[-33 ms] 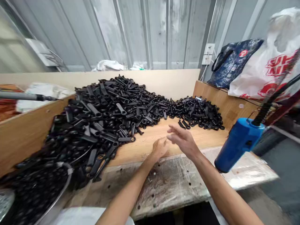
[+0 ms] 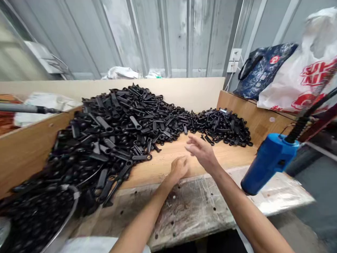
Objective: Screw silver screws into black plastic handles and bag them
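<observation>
Black parts (image 2: 123,121), heaped loose and high over the left side of the surface (image 2: 192,202) and along its back edge, with a smaller heap (image 2: 226,128) toward the back right corner and a low band joining the two. More black pieces inside a basin (image 2: 75,203) at the front left corner, partly out of view.

Step in hand, as far as can be judged: a gap between two handlings, with no part visibly at work between the hands. Next move, probably calling for a short reach to the loose fringe of either heap and a pinch on one part at a time, without pulling down its neighbours.

Left hand (image 2: 180,168): low over the bare wood near the middle of the surface, fingers curled loosely inward; palm hidden, so impossible to say whether empty or closed around something small. Right hand (image 2: 200,151): released, fingers parted and pointing toward the back edge, nothing visible in the grasp; just beside the left hand and slightly farther back.

Nearest to the right hand, a stray part (image 2: 209,140) just beyond, at the front of the smaller heap. To the left of the left hand, across bare wood, the fringe of the large heap. Near the right edge, a tilted blue power tool (image 2: 270,165), seemingly hung by its cable, clear of both hands.
</observation>
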{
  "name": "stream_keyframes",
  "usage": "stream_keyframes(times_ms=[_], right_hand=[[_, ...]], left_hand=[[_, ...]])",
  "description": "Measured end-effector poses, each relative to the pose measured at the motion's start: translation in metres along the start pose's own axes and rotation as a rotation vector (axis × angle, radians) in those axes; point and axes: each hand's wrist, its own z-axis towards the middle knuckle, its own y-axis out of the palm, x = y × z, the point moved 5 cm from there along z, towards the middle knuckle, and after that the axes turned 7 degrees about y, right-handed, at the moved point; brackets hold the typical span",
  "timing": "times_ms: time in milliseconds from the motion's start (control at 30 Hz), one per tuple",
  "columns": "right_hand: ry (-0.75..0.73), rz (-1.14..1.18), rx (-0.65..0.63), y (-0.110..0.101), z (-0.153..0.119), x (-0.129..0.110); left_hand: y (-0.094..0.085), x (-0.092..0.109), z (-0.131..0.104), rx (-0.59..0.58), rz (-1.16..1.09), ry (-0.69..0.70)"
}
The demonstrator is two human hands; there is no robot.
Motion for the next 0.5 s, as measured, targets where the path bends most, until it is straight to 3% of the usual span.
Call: stream_keyframes(times_ms=[67, 233, 400, 500], right_hand=[[-0.027, -0.012, 0.146, 0.017, 0.041, 0.005], [-0.025, -0.134, 0.319, 0.04, 0.14, 0.029], [0.005, -0.451, 0.474, 0.015, 0.235, 0.047], [0.082, -0.719, 0.478, -0.005, 0.281, 0.062]], left_hand=[[0.004, -0.003, -0.003, -0.002, -0.013, 0.03], [0.006, -0.003, -0.008, -0.005, -0.051, 0.114], [0.006, -0.002, -0.008, -0.006, -0.082, 0.136], [0.008, -0.002, -0.008, -0.013, -0.103, 0.126]])
